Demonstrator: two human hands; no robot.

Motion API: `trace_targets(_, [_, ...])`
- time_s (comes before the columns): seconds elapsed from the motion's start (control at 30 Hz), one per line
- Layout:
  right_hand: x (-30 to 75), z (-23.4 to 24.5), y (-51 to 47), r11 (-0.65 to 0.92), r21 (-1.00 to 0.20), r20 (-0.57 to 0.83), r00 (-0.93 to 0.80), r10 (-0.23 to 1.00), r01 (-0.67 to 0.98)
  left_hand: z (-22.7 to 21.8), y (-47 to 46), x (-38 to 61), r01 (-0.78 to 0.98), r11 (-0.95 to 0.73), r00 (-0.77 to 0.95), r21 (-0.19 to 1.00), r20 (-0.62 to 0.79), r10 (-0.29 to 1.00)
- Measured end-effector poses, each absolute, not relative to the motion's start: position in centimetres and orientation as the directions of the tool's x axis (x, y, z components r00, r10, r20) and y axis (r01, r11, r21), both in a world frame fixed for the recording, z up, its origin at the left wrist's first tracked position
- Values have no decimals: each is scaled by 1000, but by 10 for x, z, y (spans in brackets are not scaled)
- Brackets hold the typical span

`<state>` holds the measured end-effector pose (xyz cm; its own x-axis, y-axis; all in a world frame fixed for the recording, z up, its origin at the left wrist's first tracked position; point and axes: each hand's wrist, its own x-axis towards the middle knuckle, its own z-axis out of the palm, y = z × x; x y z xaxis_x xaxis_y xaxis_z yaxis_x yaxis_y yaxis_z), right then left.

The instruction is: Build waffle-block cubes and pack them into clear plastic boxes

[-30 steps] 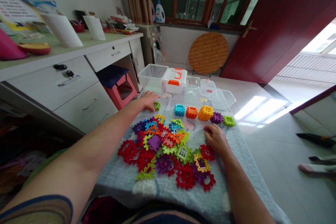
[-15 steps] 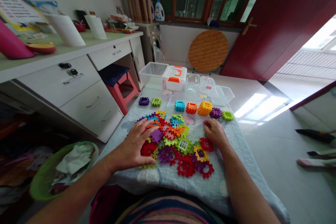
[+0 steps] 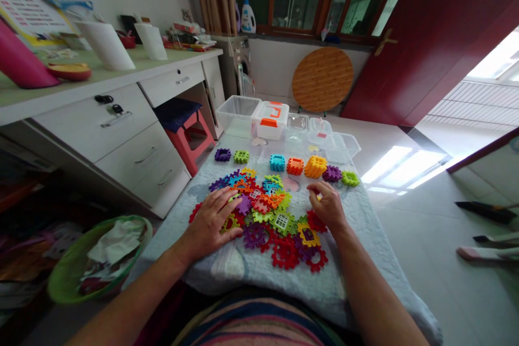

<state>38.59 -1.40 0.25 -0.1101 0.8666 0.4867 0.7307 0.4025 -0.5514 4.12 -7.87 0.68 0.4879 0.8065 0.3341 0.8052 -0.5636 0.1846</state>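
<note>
A heap of flat, toothed plastic tiles (image 3: 265, 216) in red, purple, green, orange and blue lies on a pale blue quilted cloth (image 3: 259, 275) over a small table. My left hand (image 3: 211, 221) lies flat on the heap's left side with its fingers spread. My right hand (image 3: 326, 204) rests at the heap's right edge, fingers curled, thumb and forefinger close together; I cannot see anything in them. Beyond the heap runs a row of assembled cubes, from a purple cube (image 3: 223, 154) on the left to a green cube (image 3: 350, 178) on the right.
Clear plastic boxes (image 3: 239, 109) and a white case with an orange latch (image 3: 270, 119) stand at the table's far end. A white drawer desk (image 3: 121, 119) and pink stool (image 3: 188, 138) are on the left. A green basin (image 3: 65, 286) sits on the floor.
My left hand drew back from the far row, leaving a purple cube beside the green one, and settled flat on the tile heap. My right hand shifted slightly forward and its fingers curled.
</note>
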Motion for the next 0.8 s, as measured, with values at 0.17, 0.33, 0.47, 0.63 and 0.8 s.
trace_targets(0.17, [373,3,-20,474,-515,445,-250,860,715,3,-75,40,820,-519,399,241,408,821])
trace_targets(0.33, [363,5,-24,546,-468,420,-368,829,695,6,-68,41,840,-430,238,332,486,841])
trace_targets(0.47, [354,10,-25,618,-414,394,-480,784,669,9,-64,42,846,-354,114,398,515,850])
trace_targets(0.63, [344,9,-22,648,-372,362,-539,761,664,10,-66,40,818,-313,1,482,544,839])
trace_targets(0.8, [340,8,-20,635,-414,359,-524,773,653,12,-68,37,815,-266,-93,515,570,817])
